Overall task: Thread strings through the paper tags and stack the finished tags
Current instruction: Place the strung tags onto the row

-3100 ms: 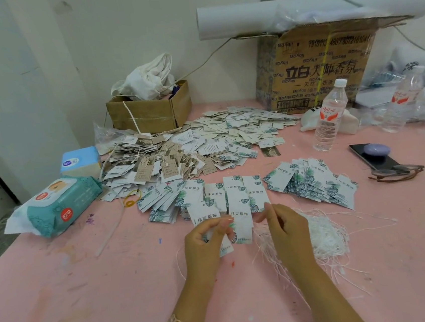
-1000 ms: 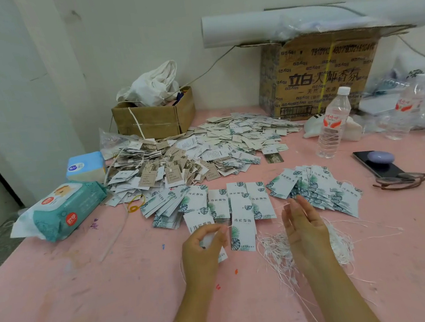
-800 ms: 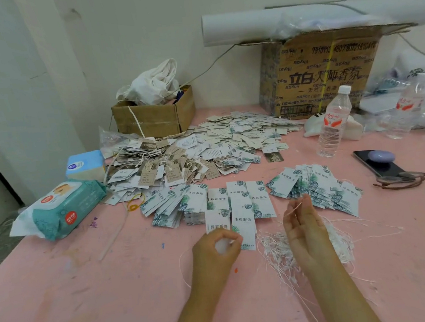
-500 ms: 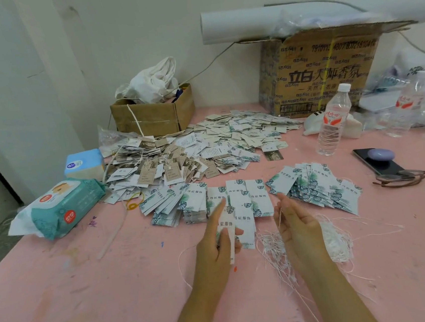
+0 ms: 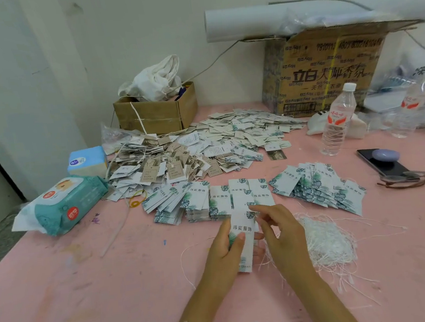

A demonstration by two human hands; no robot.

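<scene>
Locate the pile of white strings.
Head view, right of centre: the white strings lie heaped on the pink table, just right of the right hand.

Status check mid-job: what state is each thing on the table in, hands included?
left hand: grips the tag's lower half.
tag: held with its printed face toward the camera.
right hand: fingers curled at the tag's top; grip unclear.
string bundle: loose tangle on the table.
near water bottle: upright, capped.
small box: open, white cloth bulging out.
wipes pack: lying flat, lid closed.
phone: flat, screen dark.
</scene>
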